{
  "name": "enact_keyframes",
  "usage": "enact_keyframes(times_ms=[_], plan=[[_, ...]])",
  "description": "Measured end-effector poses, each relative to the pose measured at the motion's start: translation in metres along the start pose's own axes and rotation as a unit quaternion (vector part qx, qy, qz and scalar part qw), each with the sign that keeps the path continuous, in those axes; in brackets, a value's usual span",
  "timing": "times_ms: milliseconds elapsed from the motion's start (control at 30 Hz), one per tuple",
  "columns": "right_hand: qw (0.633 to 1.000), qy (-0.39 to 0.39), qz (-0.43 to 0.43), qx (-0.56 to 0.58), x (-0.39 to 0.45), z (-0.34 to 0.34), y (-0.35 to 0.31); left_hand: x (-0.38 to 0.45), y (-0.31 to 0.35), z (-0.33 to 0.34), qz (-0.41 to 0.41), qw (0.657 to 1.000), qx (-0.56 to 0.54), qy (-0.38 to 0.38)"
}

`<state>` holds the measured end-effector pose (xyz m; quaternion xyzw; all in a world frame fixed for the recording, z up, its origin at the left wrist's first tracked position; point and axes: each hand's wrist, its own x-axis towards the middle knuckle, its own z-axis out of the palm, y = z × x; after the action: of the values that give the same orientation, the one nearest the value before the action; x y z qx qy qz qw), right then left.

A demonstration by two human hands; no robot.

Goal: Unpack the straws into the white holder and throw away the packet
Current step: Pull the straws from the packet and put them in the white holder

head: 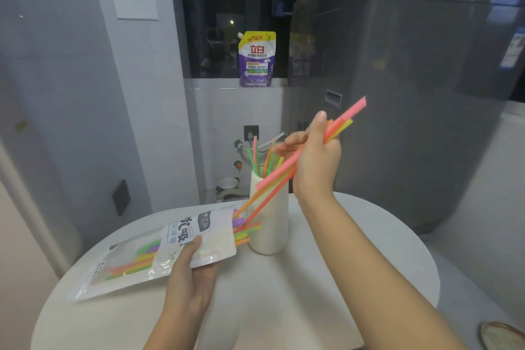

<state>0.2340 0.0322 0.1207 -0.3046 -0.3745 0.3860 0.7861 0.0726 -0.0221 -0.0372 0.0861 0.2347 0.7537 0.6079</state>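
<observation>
While left hand [189, 278] grips packet [159, 253], right hand [315, 162] pinches straws [279, 176] above holder [270, 224], near table [341, 250] rim.

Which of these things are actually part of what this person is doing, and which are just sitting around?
Part of the job:
- packet, held by the left hand
- straws gripped in the right hand
- white holder, some straws already inside

Just lying about:
- purple detergent pouch on the sill
- grey appliance
- round table
</observation>
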Motion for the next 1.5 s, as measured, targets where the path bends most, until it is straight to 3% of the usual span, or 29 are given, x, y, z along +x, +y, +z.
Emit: enact_keyframes(times_ms=[367, 633, 1100, 1200, 1333, 1400, 1500], plan=[[0.994, 0.026, -0.104, -0.022, 0.038, 0.032, -0.056, 0.0, 0.003, 0.0, -0.005, 1.0, -0.008, -0.005], [0.977, -0.021, -0.178, -0.119, 0.051, 0.052, -0.063, 0.005, 0.004, -0.001, -0.004, 1.0, -0.013, -0.005], [0.925, -0.113, -0.11, -0.346, 0.054, 0.055, 0.002, 0.004, 0.007, -0.002, -0.001, 1.0, -0.008, -0.004], [0.885, -0.136, -0.095, -0.435, 0.055, 0.04, 0.013, 0.003, 0.008, -0.001, 0.003, 1.0, -0.008, -0.003], [0.789, -0.149, -0.099, -0.587, 0.055, 0.027, 0.022, 0.003, 0.009, 0.0, -0.004, 1.0, -0.013, 0.003], [0.794, -0.141, -0.121, -0.58, 0.055, 0.024, 0.023, 0.003, 0.009, 0.0, -0.005, 1.0, -0.018, 0.005], [0.841, -0.119, -0.117, -0.515, 0.054, 0.022, 0.021, 0.002, 0.009, 0.0, -0.004, 1.0, -0.02, 0.004]])
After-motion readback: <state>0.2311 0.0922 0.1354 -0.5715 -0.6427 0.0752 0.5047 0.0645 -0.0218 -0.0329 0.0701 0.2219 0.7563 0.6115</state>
